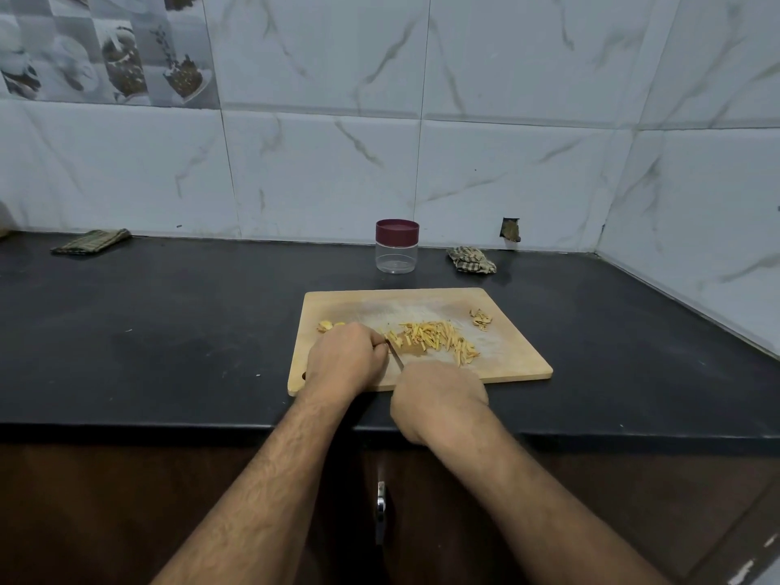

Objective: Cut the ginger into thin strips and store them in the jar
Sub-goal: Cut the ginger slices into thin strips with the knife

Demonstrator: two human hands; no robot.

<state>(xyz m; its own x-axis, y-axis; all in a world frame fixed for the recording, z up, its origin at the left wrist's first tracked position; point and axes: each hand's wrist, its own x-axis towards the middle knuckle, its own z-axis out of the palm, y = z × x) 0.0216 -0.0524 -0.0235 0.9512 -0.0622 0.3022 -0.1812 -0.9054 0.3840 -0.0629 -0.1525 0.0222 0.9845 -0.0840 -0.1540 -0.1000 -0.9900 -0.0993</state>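
On a black stone tabletop (169, 331) against a wall of white marbled tiles, a person cuts ginger on a pale rectangular wooden cutting board (506, 356). Their left hand (346, 358) lies knuckles-up on the board's left part, fingers curled down over a piece that is hidden beneath them. Their right hand (439, 399), at the board's near edge, has its fingers wrapped round the handle of a small knife (396, 355), whose blade runs forward between the two hands, its tip beside the left hand's fingers. A loose heap of thin yellow ginger strips (439, 337) lies just right of the blade, mid-board. Uncut yellow ginger pieces (330, 326) peek out beyond the left hand, and a small pile of papery ginger peel (481, 319) sits near the board's far right corner. Behind the board stands a clear round plastic jar with a maroon screw lid (397, 246), closed and with nothing visible inside. A crumpled checked cloth (471, 260) lies to its right, and a folded green striped cloth (91, 241) lies far left by the wall
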